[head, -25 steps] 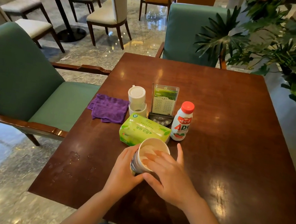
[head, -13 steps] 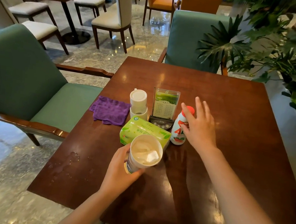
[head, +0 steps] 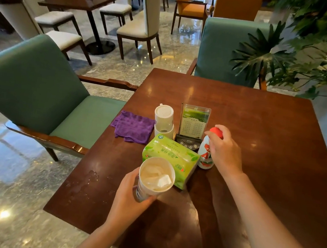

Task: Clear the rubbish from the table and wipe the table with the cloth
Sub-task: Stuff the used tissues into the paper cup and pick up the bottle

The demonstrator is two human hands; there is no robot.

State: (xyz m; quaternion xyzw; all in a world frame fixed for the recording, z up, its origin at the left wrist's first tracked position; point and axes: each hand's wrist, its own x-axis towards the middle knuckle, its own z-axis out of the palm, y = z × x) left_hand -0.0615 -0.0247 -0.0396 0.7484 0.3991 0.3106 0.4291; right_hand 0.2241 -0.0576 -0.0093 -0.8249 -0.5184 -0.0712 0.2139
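Right hand now grips the bottle, beside the tissue pack; before, it only reached. Left hand holds the paper cup. Wet patch on the wooden table; marble-floored dining room.

bottle label: red letters on the white plastic bottle half covered by the right hand
paper cup wall: lower part of the white paper cup hidden in the left hand
menu card: print on the clear acrylic stand too small to read

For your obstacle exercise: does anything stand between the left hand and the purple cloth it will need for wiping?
Yes. The left hand is occupied: it holds the paper cup with crumpled tissue inside. The green tissue pack lies just right of the direct path to the purple cloth; the tabletop between looks bare.
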